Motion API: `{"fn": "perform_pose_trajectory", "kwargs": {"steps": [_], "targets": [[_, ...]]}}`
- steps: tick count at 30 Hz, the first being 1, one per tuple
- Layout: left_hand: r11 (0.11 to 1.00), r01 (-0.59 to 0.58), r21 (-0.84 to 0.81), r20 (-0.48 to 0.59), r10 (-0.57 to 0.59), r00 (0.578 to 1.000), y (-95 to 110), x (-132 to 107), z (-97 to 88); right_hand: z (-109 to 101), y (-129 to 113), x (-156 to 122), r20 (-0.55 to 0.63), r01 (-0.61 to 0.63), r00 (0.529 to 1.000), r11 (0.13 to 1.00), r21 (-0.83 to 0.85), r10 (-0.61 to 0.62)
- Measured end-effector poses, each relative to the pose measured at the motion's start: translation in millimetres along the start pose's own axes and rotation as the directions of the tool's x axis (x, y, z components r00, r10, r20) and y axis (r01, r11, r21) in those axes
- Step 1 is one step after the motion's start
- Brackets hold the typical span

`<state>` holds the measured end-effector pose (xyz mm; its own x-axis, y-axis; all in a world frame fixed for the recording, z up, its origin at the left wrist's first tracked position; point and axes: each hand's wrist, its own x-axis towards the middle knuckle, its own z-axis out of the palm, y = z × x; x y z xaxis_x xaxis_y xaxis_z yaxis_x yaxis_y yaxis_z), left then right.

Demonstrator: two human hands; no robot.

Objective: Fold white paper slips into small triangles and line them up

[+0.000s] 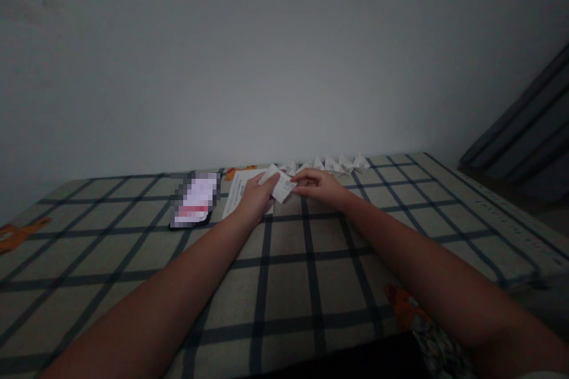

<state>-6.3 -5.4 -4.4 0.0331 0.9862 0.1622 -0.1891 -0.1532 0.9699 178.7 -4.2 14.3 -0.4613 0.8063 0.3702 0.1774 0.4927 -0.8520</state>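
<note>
A plain pale wall (284, 59) takes up the upper half of the dim room, with a rough, discoloured patch at its upper left. Below it spreads a checked cloth (288, 290), light with dark blue lines crossing it and orange cartoon figures printed here and there. Lettering runs along its right border, too blurred to read. A dark curtain (528, 112) hangs in slanting folds at the far right, and black fabric (342, 361) shows at the bottom edge.

Left of the hands lies a phone (195, 201), its screen lit but pixelated, with a pinkish-red band near the lower end; no brand can be read. Just beside it, partly under the left hand (258, 194), is a white printed sheet (237, 186) with lines of text too small to make out. Several pointed folded papers (340, 164) stand in a row along the far edge, near the wall.

The small folded paper (281, 188) is held between the hands above the cloth, tilted, its long axis running from upper left to lower right. Its print is illegible. The left thumb and fingers are clamped on its left part; the right hand (320, 186) pinches its right corner between thumb and forefinger.
</note>
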Motion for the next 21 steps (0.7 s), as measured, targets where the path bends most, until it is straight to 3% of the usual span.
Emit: {"fn": "perform_pose_trajectory", "kwargs": {"steps": [4,13,21], "targets": [[0.997,0.037,-0.065,0.006,-0.037,0.999,-1.1,1.5,1.5,-0.5,-1.8,-0.7,0.049,0.120,0.992,0.987,-0.108,-0.115],[0.998,0.047,-0.036,0.067,-0.044,0.997,-1.8,0.1,0.3,-2.1,1.9,0.1,0.015,0.189,0.982,0.968,-0.166,-0.189],[0.997,0.055,-0.062,0.055,-0.052,0.997,1.9,-1.2,1.8,-0.8,-1.9,-1.2,0.037,0.134,0.991,0.976,-0.172,-0.129]]}}
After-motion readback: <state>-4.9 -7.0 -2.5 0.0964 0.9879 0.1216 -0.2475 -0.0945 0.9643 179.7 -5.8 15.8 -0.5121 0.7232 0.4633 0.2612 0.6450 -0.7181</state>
